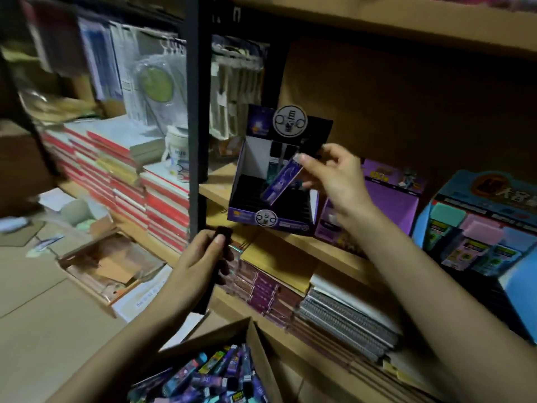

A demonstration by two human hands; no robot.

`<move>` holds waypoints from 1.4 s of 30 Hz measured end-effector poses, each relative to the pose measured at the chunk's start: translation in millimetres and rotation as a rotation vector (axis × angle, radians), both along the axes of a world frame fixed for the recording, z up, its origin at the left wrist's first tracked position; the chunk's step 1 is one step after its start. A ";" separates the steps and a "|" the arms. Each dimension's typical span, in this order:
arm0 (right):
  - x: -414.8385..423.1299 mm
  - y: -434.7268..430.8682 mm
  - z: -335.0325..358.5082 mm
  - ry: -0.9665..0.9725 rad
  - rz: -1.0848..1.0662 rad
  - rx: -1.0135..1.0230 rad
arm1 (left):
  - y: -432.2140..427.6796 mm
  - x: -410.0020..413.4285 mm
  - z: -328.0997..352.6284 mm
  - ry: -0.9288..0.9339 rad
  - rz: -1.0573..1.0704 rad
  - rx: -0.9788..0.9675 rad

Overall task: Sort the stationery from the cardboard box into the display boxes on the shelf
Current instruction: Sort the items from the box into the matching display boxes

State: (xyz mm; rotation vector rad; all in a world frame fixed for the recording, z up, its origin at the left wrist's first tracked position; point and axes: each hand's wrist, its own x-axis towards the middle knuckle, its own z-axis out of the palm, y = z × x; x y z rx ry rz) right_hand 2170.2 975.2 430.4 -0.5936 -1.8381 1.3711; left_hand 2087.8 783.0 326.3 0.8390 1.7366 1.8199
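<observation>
- The right hand pinches a purple pack by its top end between thumb and fingertips. The pack hangs tilted over the open purple display box, its lower end inside.
- The left hand grips a slim dark item, fingers curled round it, held upright in front of the shelf edge. What the item is cannot be told.
- The cardboard box sits at the bottom, flaps up, heaped with purple and teal packs.
- Beside the display box on the right stands a second purple box, partly hidden behind the right wrist. Further right is a blue box with pink and teal packs.
- A black post rises just left of the display box. Beyond it are stacks of red-edged notebooks and a white mug.
- Packets hang behind the display box.
- The lower shelf carries spiral notebooks and maroon pads.
- The shelves are wood with a brown back panel. The light is dim, and the floor is covered with flat cardboard, with an open carton on it.
</observation>
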 end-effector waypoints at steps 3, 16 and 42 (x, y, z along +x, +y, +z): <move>-45.4 23.1 8.9 -0.080 -0.081 0.216 | -5.6 -18.4 -9.9 0.033 0.051 0.010; -107.1 63.5 -15.6 -0.501 -0.090 0.877 | -8.6 -30.0 -33.0 -0.010 0.014 0.047; -77.0 52.0 -41.0 -0.566 -0.185 1.147 | 6.5 -38.0 -9.9 -0.249 -0.008 0.176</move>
